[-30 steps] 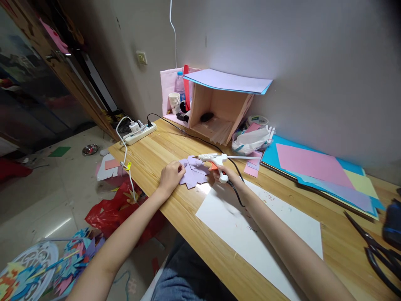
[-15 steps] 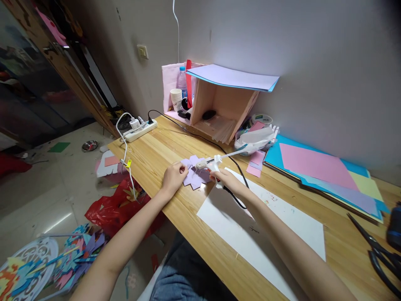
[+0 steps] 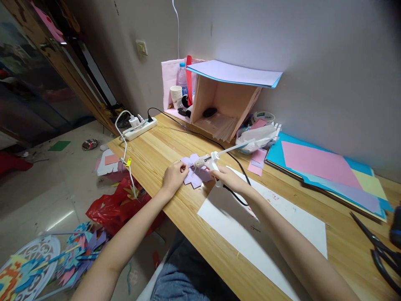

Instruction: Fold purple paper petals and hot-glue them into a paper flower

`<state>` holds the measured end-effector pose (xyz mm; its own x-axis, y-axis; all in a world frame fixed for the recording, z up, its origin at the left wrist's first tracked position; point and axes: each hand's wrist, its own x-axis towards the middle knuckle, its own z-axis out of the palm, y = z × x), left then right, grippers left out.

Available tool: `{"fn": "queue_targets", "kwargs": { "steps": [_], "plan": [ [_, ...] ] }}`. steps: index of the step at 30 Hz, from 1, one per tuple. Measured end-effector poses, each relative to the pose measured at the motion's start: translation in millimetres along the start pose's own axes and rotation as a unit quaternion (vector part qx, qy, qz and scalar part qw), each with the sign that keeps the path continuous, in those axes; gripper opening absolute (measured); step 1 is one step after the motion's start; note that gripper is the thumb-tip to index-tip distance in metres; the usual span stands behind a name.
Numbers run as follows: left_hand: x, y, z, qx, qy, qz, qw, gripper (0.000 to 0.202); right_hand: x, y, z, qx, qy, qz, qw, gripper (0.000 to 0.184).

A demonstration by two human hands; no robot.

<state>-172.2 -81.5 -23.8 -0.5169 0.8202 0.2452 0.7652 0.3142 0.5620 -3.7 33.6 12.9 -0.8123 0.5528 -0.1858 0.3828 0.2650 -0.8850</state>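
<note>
A purple paper flower (image 3: 194, 180) with several petals lies on the wooden table. My left hand (image 3: 174, 175) rests at its left edge, thumb and fingers pinched on a petal. In my right hand (image 3: 228, 177) is a white hot glue gun (image 3: 214, 161), gripped round the handle. Its nozzle points left and down at the flower's middle, close to my left fingertips; whether it touches the paper I cannot tell. A long glue stick (image 3: 236, 147) juts from the gun's back, and a black cord runs from its handle.
White paper (image 3: 282, 234) lies under my right forearm. Black scissors (image 3: 377, 246) lie at the right, near stacked coloured paper (image 3: 322, 163). Behind stand a box shelf (image 3: 228, 96) and a plastic-wrapped bundle (image 3: 257, 138). A power strip (image 3: 140, 129) sits at the left corner.
The glue gun has tipped slightly, its back end and glue stick shifting a little to the left. My left hand keeps its place at the flower. The view has shifted slightly.
</note>
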Motion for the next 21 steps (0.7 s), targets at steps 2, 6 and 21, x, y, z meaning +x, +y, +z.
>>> {"fn": "queue_targets", "kwargs": {
  "steps": [2, 6, 21],
  "plan": [
    [-0.3, -0.1, 0.0, 0.0, 0.002, 0.002, 1.0, 0.019, -0.1, 0.0, -1.0, 0.001, -0.004, 0.001, 1.0, 0.027],
    [-0.7, -0.7, 0.6, -0.005, 0.005, 0.008, 1.0, 0.019, -0.4, 0.2, -3.4, 0.013, -0.002, 0.001, 1.0, 0.027],
    [5.8, -1.2, -1.9, -0.002, -0.042, 0.018, 0.999, 0.021, -2.3, 1.1, -10.1, 0.023, -0.007, 0.021, 0.999, 0.025]
  ]
}}
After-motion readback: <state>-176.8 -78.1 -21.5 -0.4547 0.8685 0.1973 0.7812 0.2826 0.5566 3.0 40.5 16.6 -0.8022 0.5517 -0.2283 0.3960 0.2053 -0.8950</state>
